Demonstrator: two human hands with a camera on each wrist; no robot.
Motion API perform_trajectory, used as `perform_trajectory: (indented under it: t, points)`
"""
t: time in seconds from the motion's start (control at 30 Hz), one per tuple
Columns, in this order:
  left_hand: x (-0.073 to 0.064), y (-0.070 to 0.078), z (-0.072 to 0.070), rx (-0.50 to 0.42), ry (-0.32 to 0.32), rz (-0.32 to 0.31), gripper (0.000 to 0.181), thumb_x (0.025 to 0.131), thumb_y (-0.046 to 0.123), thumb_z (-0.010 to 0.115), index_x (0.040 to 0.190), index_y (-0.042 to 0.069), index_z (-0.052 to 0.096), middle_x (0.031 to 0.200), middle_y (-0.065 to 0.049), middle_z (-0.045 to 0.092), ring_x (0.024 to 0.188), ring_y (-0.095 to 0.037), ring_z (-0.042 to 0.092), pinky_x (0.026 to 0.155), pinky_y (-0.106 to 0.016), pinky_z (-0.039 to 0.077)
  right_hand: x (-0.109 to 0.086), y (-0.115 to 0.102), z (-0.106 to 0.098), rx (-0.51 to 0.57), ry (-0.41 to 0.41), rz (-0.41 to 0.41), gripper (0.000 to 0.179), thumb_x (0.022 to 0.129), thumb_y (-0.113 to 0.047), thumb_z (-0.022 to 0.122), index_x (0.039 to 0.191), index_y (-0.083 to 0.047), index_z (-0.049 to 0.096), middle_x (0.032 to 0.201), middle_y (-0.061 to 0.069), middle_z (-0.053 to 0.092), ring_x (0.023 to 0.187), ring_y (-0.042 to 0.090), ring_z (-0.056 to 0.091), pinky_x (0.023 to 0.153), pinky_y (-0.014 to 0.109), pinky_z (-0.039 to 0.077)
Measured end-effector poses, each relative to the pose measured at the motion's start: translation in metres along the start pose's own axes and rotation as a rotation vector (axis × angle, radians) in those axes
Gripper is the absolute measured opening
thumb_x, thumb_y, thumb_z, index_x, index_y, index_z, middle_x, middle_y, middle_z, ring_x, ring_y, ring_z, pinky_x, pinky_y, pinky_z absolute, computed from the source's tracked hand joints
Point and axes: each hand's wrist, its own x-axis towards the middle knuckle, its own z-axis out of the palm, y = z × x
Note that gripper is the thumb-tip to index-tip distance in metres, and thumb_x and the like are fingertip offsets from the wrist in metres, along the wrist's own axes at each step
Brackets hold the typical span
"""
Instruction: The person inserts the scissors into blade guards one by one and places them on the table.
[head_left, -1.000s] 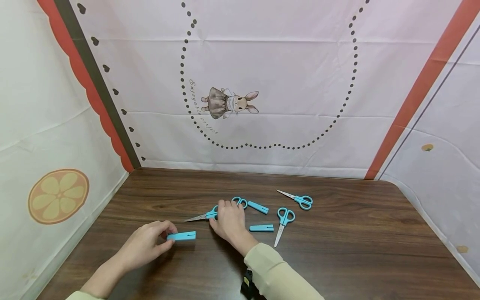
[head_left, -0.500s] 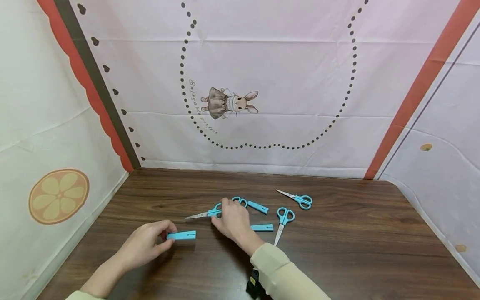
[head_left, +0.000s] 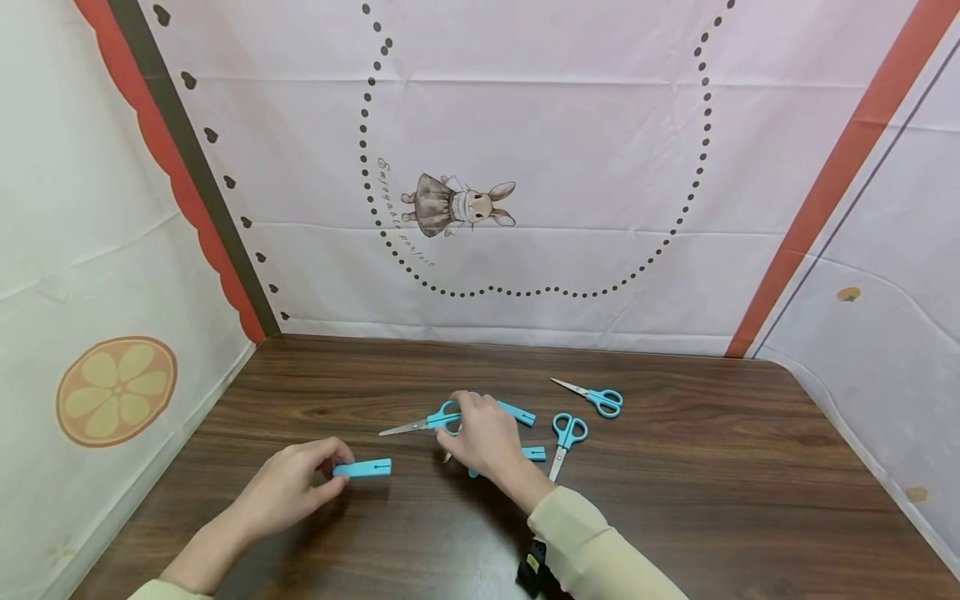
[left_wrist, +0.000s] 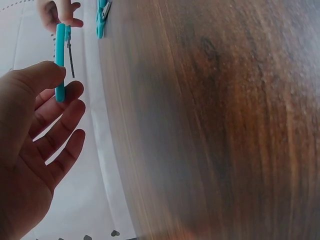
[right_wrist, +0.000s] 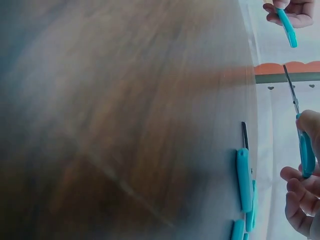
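Observation:
My left hand point(head_left: 288, 485) pinches a light-blue scissors cover point(head_left: 367, 468) between thumb and forefinger, its slotted end pointing right. In the left wrist view the other fingers of that hand are loosely spread beside the cover point(left_wrist: 60, 45). Just to the right, my right hand point(head_left: 486, 437) holds a pair of scissors point(head_left: 444, 418) by the blue handles, blades pointing left above the cover's level. The right wrist view shows the thumb on the handle of the scissors point(right_wrist: 306, 155). Partly hidden under the right hand, a blade tip point(head_left: 447, 457) shows.
On the brown table point(head_left: 712, 492) lie more scissors point(head_left: 570, 429), another pair of scissors point(head_left: 606, 402) farther back, and blue covers, one cover point(head_left: 517, 413) behind my right hand and one cover point(head_left: 533, 453) beside it. White printed cloth point(head_left: 600, 167) surrounds the table's back and sides.
My right hand has shifted to the right with the scissors, covering more of the things lying beneath it. The left hand and its cover have stayed almost still.

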Motion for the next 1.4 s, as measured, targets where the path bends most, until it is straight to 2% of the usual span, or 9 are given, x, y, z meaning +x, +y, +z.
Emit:
perform_trajectory:
  t: [0.17, 0.4, 0.63, 0.9, 1.2, 1.4]
  points:
    - [0.002, 0.001, 0.002, 0.01, 0.009, 0.006, 0.024, 0.076, 0.013, 0.072, 0.088, 0.029, 0.057, 0.071, 0.021, 0.051, 0.063, 0.003, 0.046, 0.049, -0.017, 0.034, -0.003, 0.005, -0.006, 0.017, -0.001, 0.004, 0.052, 0.08, -0.048, 0.062, 0.12, -0.014, 0.057, 0.097, -0.001, 0.066, 0.08, 0.013, 0.058, 0.046, 0.02, 0.037]
    - [0.004, 0.002, 0.005, -0.004, 0.027, 0.021, 0.024, 0.077, 0.012, 0.072, 0.088, 0.028, 0.058, 0.073, 0.022, 0.053, 0.065, 0.004, 0.047, 0.051, -0.017, 0.036, -0.007, 0.014, -0.014, -0.008, 0.036, -0.001, 0.052, 0.079, -0.049, 0.063, 0.119, -0.016, 0.058, 0.1, -0.003, 0.066, 0.088, 0.014, 0.061, 0.054, 0.027, 0.047]
    - [0.009, 0.004, 0.009, 0.007, 0.064, 0.047, 0.025, 0.075, 0.011, 0.073, 0.088, 0.026, 0.059, 0.075, 0.021, 0.054, 0.067, 0.005, 0.049, 0.055, -0.017, 0.04, -0.012, 0.026, -0.02, -0.045, 0.077, -0.013, 0.052, 0.078, -0.048, 0.063, 0.119, -0.016, 0.059, 0.101, -0.002, 0.067, 0.086, 0.014, 0.062, 0.052, 0.029, 0.048]
    - [0.017, 0.008, 0.015, -0.01, 0.112, 0.078, 0.024, 0.074, 0.01, 0.073, 0.089, 0.023, 0.061, 0.076, 0.021, 0.056, 0.067, 0.007, 0.051, 0.059, -0.019, 0.046, -0.019, 0.038, -0.023, -0.049, 0.084, -0.001, 0.05, 0.077, -0.049, 0.064, 0.115, -0.017, 0.061, 0.099, -0.003, 0.067, 0.083, 0.014, 0.061, 0.046, 0.023, 0.04]
    - [0.031, 0.012, 0.023, -0.009, 0.122, 0.052, 0.025, 0.076, 0.011, 0.073, 0.098, 0.02, 0.066, 0.08, 0.016, 0.061, 0.07, 0.004, 0.054, 0.062, -0.021, 0.047, -0.023, 0.052, -0.031, -0.054, 0.126, 0.015, 0.048, 0.076, -0.049, 0.067, 0.112, -0.018, 0.063, 0.077, -0.005, 0.065, 0.068, 0.011, 0.056, 0.043, 0.02, 0.033]
    - [0.037, 0.013, 0.028, 0.013, 0.125, 0.055, 0.023, 0.075, 0.012, 0.074, 0.095, 0.022, 0.068, 0.081, 0.015, 0.061, 0.071, 0.004, 0.053, 0.062, -0.022, 0.046, -0.027, 0.061, -0.037, -0.06, 0.125, 0.046, 0.048, 0.076, -0.049, 0.067, 0.112, -0.018, 0.063, 0.084, -0.004, 0.067, 0.073, 0.013, 0.058, 0.04, 0.02, 0.031]
